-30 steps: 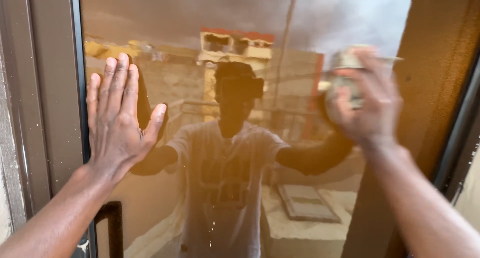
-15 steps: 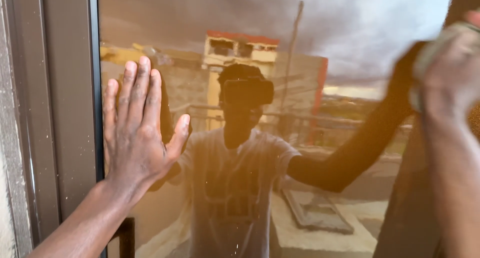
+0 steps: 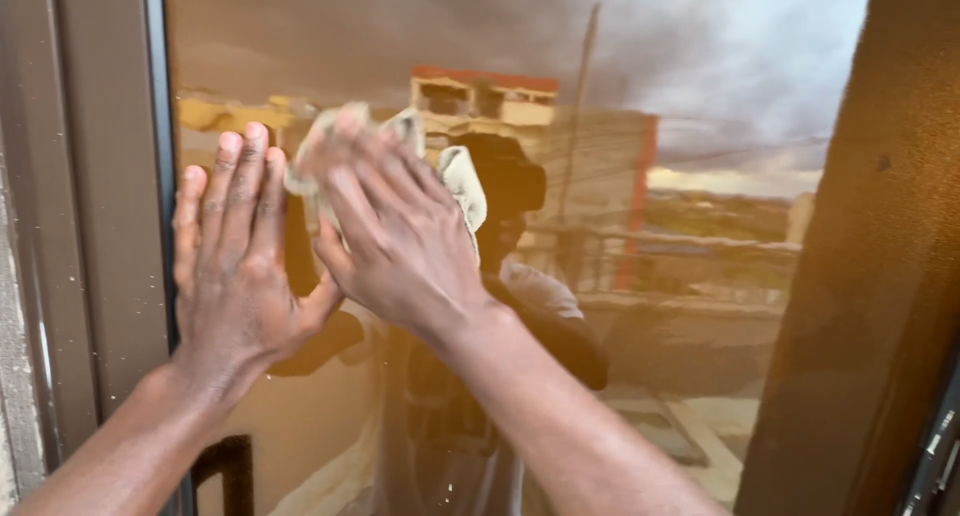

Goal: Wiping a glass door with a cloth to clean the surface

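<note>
Two bare forearms are reaching up from the bottom edge toward a tinted glass pane [image 3: 700, 96], and both are ending in hands laid against it. The left hand [image 3: 235, 266] is lying flat on the glass near its left edge, fingers straight and close together, thumb angled out to the right; it is gripping nothing. The right hand [image 3: 400, 231] is sitting just beside it, crossing over the left thumb, with its fingers spread and pressing one pale, crumpled cloth [image 3: 460, 181] onto the pane. The cloth is bunched under the palm, and bits of it are sticking out above the fingertips and to the right of the knuckles. The hand is blurred, so I cannot tell whether any finger is pinching the cloth or only pushing on it.

To the left, the brown metal frame [image 3: 95, 226] is running upright alongside the glass, dotted with specks, and one dark handle [image 3: 225, 471] is showing low down beside the left forearm. On the right, a wide brown panel [image 3: 870, 306] is leaning across the edge of the pane.

Farther off, the glass is mirroring the person's own torso, mostly hidden behind the two hands, and beyond that a yellowish building with a red top [image 3: 485, 101], one tall pole, and grey cloud.
</note>
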